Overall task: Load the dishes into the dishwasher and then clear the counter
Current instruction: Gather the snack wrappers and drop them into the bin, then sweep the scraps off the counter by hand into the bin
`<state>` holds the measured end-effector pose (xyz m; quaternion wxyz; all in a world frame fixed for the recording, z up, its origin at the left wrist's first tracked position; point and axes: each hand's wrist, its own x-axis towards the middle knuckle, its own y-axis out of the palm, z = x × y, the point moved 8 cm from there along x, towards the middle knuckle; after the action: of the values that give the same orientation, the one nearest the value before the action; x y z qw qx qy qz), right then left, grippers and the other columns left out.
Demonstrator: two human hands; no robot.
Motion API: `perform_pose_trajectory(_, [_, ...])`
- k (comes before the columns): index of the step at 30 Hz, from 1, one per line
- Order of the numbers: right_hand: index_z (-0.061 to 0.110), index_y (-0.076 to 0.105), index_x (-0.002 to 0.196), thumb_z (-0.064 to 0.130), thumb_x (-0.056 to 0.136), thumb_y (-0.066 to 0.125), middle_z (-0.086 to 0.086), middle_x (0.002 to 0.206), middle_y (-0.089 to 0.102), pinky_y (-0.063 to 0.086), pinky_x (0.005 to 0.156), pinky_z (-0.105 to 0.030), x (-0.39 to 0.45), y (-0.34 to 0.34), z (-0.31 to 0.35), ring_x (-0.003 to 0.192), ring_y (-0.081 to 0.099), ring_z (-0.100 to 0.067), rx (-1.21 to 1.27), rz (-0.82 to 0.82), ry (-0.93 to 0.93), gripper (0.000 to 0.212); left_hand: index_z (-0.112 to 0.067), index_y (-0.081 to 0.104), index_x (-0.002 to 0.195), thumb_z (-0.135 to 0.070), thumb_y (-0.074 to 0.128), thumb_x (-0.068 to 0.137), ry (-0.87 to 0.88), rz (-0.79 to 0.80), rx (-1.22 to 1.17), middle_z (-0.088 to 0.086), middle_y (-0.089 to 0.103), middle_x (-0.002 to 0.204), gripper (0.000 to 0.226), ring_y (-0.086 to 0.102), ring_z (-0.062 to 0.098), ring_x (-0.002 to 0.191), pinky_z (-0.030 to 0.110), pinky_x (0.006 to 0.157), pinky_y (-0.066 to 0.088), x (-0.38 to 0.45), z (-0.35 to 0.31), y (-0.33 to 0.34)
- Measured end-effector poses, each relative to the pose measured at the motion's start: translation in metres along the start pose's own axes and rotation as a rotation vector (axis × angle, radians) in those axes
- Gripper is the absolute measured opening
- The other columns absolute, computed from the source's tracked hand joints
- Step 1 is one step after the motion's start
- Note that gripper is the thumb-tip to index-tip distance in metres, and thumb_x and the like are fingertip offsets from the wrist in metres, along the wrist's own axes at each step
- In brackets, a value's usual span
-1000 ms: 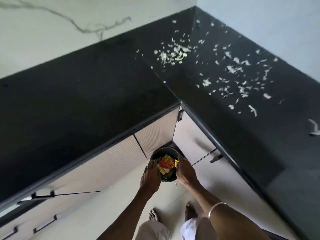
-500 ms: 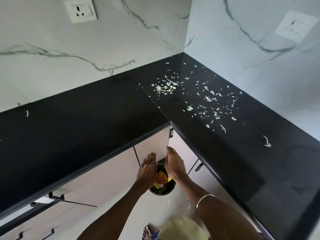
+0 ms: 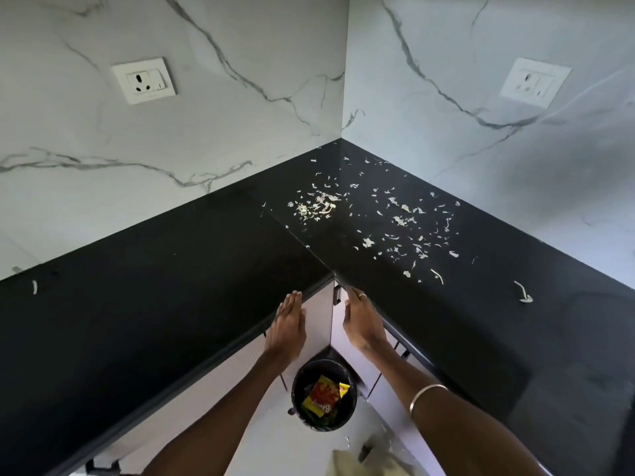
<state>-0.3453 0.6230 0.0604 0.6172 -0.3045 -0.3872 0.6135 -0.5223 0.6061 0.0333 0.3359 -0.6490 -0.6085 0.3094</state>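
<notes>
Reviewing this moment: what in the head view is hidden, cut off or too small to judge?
- Bin contents: only a red-and-yellow wrapper shows; the rest lies in shadow.
- Cabinet fronts: mostly hidden under the black counter overhang and both arms.
- White scraps: too small to identify.
- Pale object: cut off by the bottom edge.

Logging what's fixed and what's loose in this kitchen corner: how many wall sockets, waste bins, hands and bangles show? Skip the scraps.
White wall sockets on the marble backsplash: 2
Round black waste bin on the floor: 1
Bare hands, left hand and right hand: 2
Thin metal bangle: 1
Total: 6
</notes>
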Motion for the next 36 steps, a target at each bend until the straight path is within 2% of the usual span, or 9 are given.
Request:
perform_pose_trajectory(3, [0.013, 0.043, 0.142, 0.014, 0.097, 0.053, -0.006, 0.136, 0.054, 0.053, 0.095, -0.027, 0.026, 0.002, -0.006, 0.12, 0.056, -0.017, 0.018, 0.011, 0.0, 0.047, -0.016, 0.017, 0.155, -0.033, 0.021, 0.107, -0.028, -0.058, -0.034, 0.002, 0.017, 0.162, 0.051, 0.009, 0.013, 0.15, 0.024, 0.118, 0.006, 0.028, 0.004, -0.009])
perform_pose_trajectory(7, [0.011, 0.037, 0.148, 0.018, 0.1, 0.048, -0.009, 0.146, 0.045, 0.049, 0.103, -0.033, 0.07, 0.003, -0.018, 0.133, 0.047, -0.021, 0.044, 0.022, 0.025, 0.049, -0.017, 0.017, 0.155, -0.035, 0.023, 0.107, -0.09, -0.099, -0.085, 0.001, 0.017, 0.162, 0.052, 0.008, 0.013, 0.15, 0.029, 0.121, 0.01, 0.069, 0.013, -0.009])
perform_pose_trajectory(19, [0.012, 0.036, 0.148, 0.023, 0.103, 0.04, -0.006, 0.146, 0.043, 0.045, 0.107, -0.031, 0.217, 0.016, -0.047, 0.135, 0.042, -0.019, 0.064, 0.089, -0.064, 0.046, -0.008, 0.005, 0.156, -0.033, 0.024, 0.106, -0.298, -0.172, -0.052, 0.008, 0.006, 0.164, 0.058, -0.001, 0.019, 0.151, 0.032, 0.123, 0.001, 0.203, 0.029, 0.012])
perform_pose_trajectory(24, [0.014, 0.035, 0.149, 0.029, 0.103, 0.041, -0.005, 0.148, 0.041, 0.035, 0.112, -0.026, 0.249, 0.031, -0.046, 0.139, 0.036, -0.016, 0.039, 0.131, -0.128, 0.049, -0.008, 0.005, 0.156, -0.037, 0.021, 0.106, -0.375, -0.211, -0.098, 0.008, 0.005, 0.164, 0.06, -0.002, 0.017, 0.151, 0.033, 0.124, 0.001, 0.235, 0.045, 0.012])
perform_pose_trajectory(29, [0.015, 0.031, 0.15, 0.035, 0.102, 0.042, -0.007, 0.151, 0.038, 0.032, 0.113, -0.026, 0.272, 0.047, -0.045, 0.143, 0.031, -0.016, 0.001, 0.124, -0.115, 0.054, -0.008, 0.005, 0.156, -0.046, 0.02, 0.104, -0.432, -0.224, -0.116, 0.007, 0.005, 0.164, 0.066, -0.003, 0.016, 0.151, 0.034, 0.124, 0.001, 0.272, 0.075, -0.004])
perform_pose_trajectory(33, [0.015, 0.022, 0.154, 0.051, 0.098, 0.04, -0.01, 0.156, 0.029, 0.02, 0.119, -0.027, 0.278, 0.06, -0.029, 0.148, 0.019, -0.018, -0.056, 0.132, -0.219, 0.069, -0.005, 0.008, 0.155, -0.045, 0.021, 0.104, -0.425, -0.225, -0.097, 0.009, 0.007, 0.164, 0.066, -0.001, 0.019, 0.151, 0.034, 0.123, 0.0, 0.301, 0.095, -0.021])
perform_pose_trajectory(36, [0.015, 0.009, 0.157, 0.069, 0.093, 0.034, -0.008, 0.162, 0.016, 0.012, 0.123, -0.034, 0.274, 0.076, -0.012, 0.151, 0.007, -0.018, -0.11, 0.182, -0.331, 0.087, -0.003, 0.011, 0.155, -0.041, 0.023, 0.105, -0.432, -0.24, -0.089, 0.012, 0.01, 0.163, 0.064, 0.001, 0.022, 0.151, 0.036, 0.124, 0.002, 0.327, 0.114, -0.036])
